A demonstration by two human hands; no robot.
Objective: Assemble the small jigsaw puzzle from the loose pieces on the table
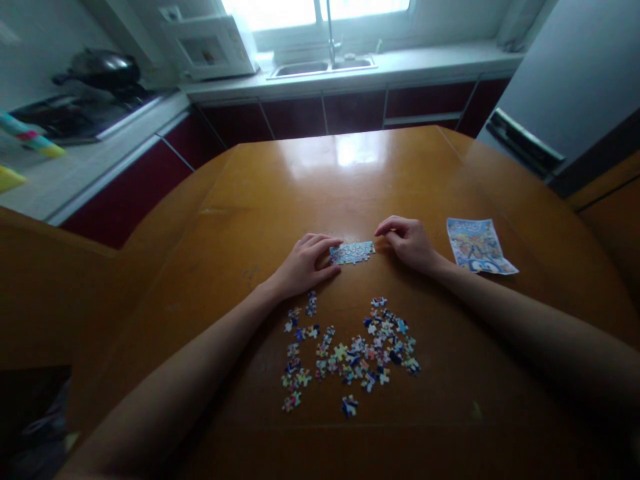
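Observation:
A short strip of joined jigsaw pieces (353, 253) lies on the wooden table (350, 173). My left hand (305, 262) rests at its left end, fingers curled round that edge and touching it. My right hand (407, 241) sits at the strip's right end with thumb and fingers pinched together; what they pinch is too small to make out. Nearer to me, several loose jigsaw pieces (350, 353) lie scattered on the table.
A printed picture sheet (477, 245) lies to the right of my right hand. Behind the table runs a counter with a sink (320, 67), a microwave (210, 47) and a black pot (103, 70) on a hob.

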